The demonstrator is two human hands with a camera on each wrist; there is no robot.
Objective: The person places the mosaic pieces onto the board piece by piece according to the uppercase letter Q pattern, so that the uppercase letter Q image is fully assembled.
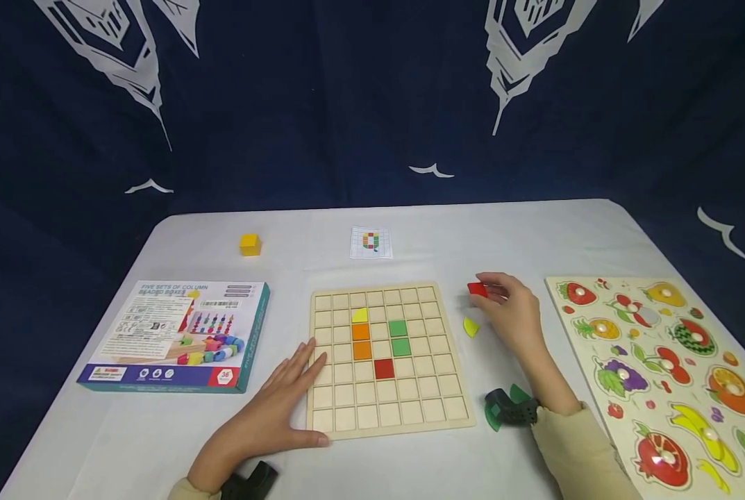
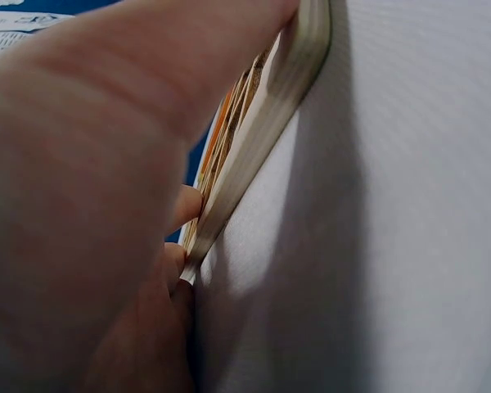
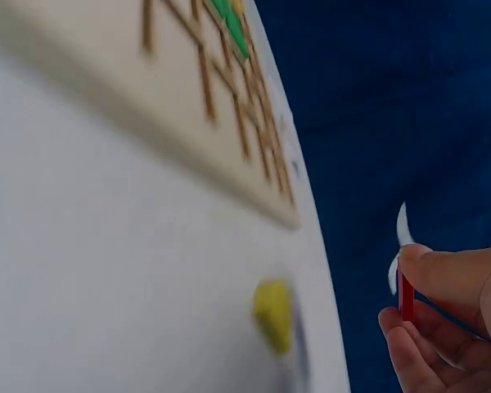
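A wooden grid board [image 1: 409, 414] lies mid-table, holding a yellow piece [image 1: 360, 316], two orange squares [image 1: 361, 332], two green squares [image 1: 398, 328] and a red square [image 1: 384, 369]. My left hand [image 1: 272, 410] rests at its left edge, fingers spread and thumb at the lower left corner; the left wrist view shows the thumb [image 2: 90, 147] against the board's side [image 2: 262, 123]. Right of the board, my right hand [image 1: 512, 312] pinches a red square piece [image 1: 477, 289] between thumb and fingers, also visible in the right wrist view [image 3: 407, 296]. A yellow curved piece [image 1: 470, 327] lies just below it.
A pattern card [image 1: 371, 243] and a yellow cube [image 1: 250, 244] are at the back. A boxed set [image 1: 172, 337] lies left, a fruit puzzle board [image 1: 653, 375] right. Green pieces [image 1: 492, 415] lie partly under the right wrist's black device [image 1: 512, 408].
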